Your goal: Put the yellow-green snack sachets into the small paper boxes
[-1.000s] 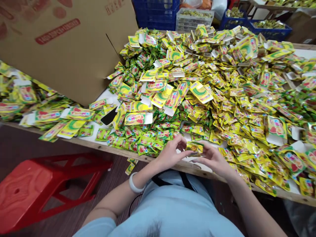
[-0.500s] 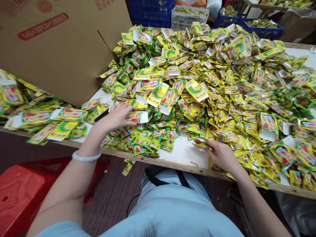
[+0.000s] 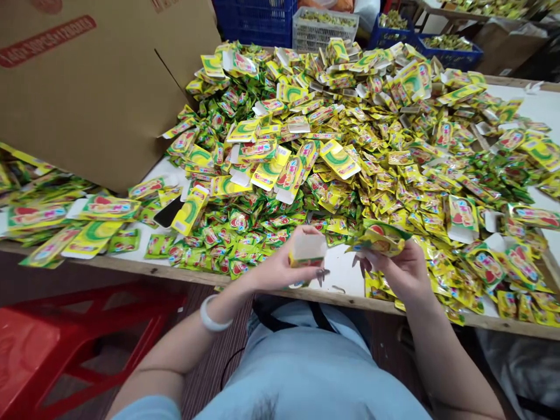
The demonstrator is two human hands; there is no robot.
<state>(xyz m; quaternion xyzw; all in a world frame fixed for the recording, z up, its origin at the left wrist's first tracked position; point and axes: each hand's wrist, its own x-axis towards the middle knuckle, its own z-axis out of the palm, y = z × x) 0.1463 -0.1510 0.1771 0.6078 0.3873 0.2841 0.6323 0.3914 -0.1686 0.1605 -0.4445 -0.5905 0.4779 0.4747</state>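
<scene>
Over the table's front part, my left hand (image 3: 284, 265) grips a small carton (image 3: 308, 251), its white end facing up toward me. To the right of it, my right hand (image 3: 402, 265) is closed on candy sachets (image 3: 378, 239), yellow and green; how many cannot be made out. The two hands are a short way apart. Behind them lies a big heap of green sachets (image 3: 238, 221), yellow sachets (image 3: 394, 186) and printed cartons (image 3: 341, 158). Some of the cartons have flaps standing open.
A large cardboard box (image 3: 100, 99) stands at the left on the table. Near it lies a dark phone-like object (image 3: 168, 213). A red stool (image 3: 35, 344) is at lower left. Blue crates (image 3: 258, 23) and a white crate (image 3: 324, 29) stand behind the table.
My left hand has come right and nearer from the heap, bringing a carton. My right hand has lifted its sachets slightly and turned them toward the carton. The view has shifted a little.
</scene>
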